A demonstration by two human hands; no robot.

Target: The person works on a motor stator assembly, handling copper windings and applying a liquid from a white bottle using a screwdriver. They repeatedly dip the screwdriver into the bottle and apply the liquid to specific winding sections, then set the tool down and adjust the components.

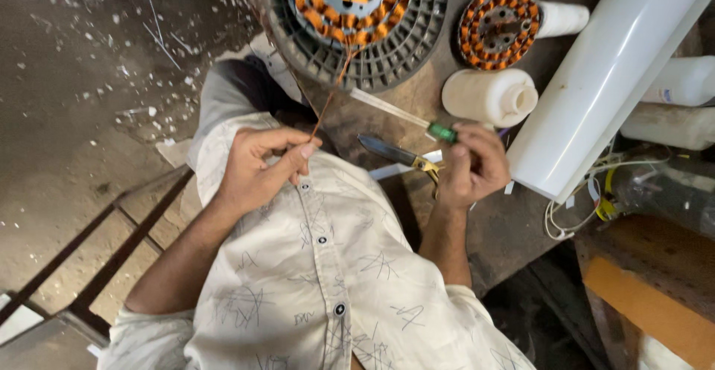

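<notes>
My left hand (259, 165) pinches the end of a thin copper wire (328, 106) between thumb and forefinger. The wire runs up to the copper-wound stator (350, 5) sitting in a round grey ribbed housing (406, 50) at the bench's near edge. My right hand (473, 165) grips a thin tool with a green handle (443, 132) and a pale shaft (387, 109) that points toward the housing. Scissors with a dark blade (383, 149) and yellow handles lie against that hand; whether it also holds them is unclear.
A second copper-wound stator (497, 27) and a white plastic bottle (488, 96) lie on the wooden bench (514, 236). A long white tube (611, 80) slants across the right side, with white wires (573, 217) below it. Concrete floor (89, 102) is at left.
</notes>
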